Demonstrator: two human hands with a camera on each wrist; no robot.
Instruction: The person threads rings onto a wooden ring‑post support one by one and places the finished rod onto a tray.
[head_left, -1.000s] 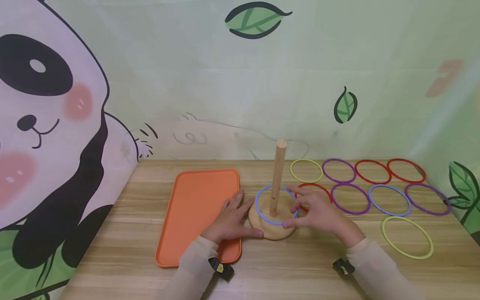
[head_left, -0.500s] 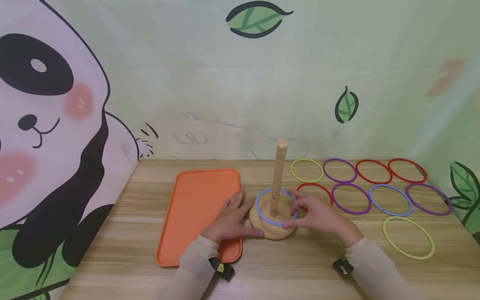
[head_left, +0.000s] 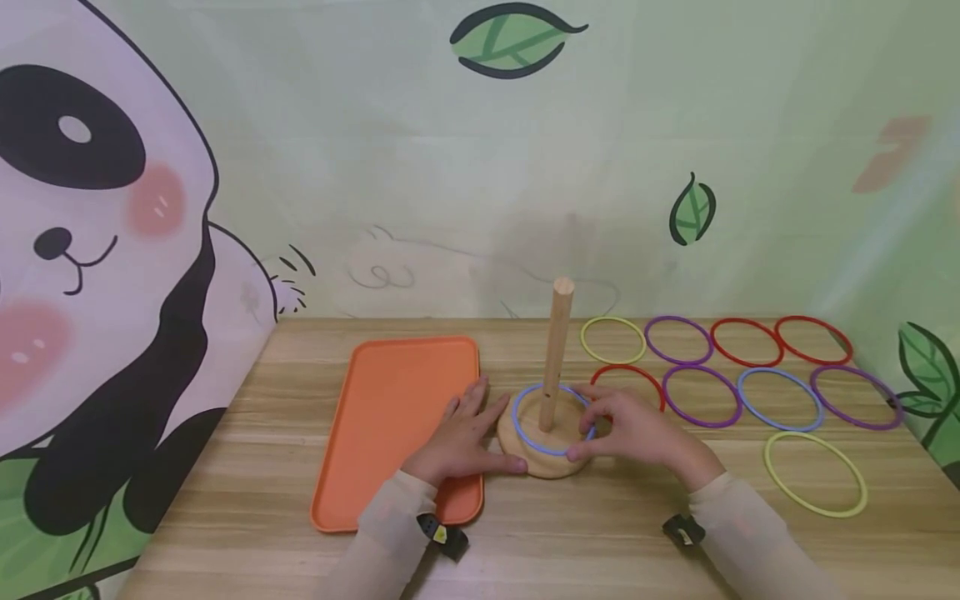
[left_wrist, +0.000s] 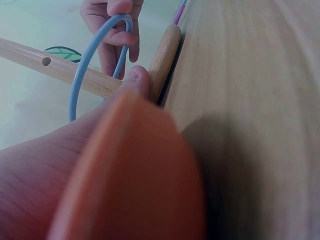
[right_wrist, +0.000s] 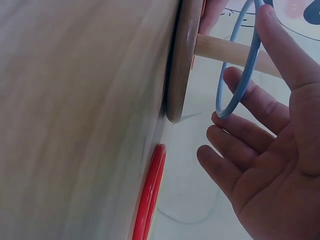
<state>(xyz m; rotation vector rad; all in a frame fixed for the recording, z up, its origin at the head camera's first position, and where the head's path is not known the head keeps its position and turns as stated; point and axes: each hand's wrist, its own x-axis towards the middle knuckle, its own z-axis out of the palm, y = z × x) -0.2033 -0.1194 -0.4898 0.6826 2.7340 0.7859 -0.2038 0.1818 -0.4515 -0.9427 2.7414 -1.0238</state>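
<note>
One blue ring (head_left: 513, 414) encircles the wooden peg (head_left: 557, 350) in the head view on my feed, where the peg stands upright from its round base (head_left: 551, 467) on the wood-grained counter (head_left: 570, 542). I have the right hand (head_left: 637, 429) nearly closed, pinching that ring at its right side. The left hand (head_left: 461, 442) is spread wide and grips nothing; it reaches over the right edge of the orange tray (head_left: 393, 400), with its thumb at the near side of the base. To the right I count nine loose rings (head_left: 692, 365) in yellow, purple, red and blue, lying flat. A printed panda (head_left: 112, 250) fills the left of the backdrop, and I can make out black straps (head_left: 444, 537) at the cuffs. Switching to the left wrist, I get the blurred tray edge looming in front, the left thumb next to the base, and a hole through the peg's shaft. Beyond them, the right hand's fingers are on the ring. From the right wrist, I see the ring around the peg and clear of the base, thumb and forefinger on it, the remaining fingers loosely bent. Something red lies on the counter just beside the base.
</note>
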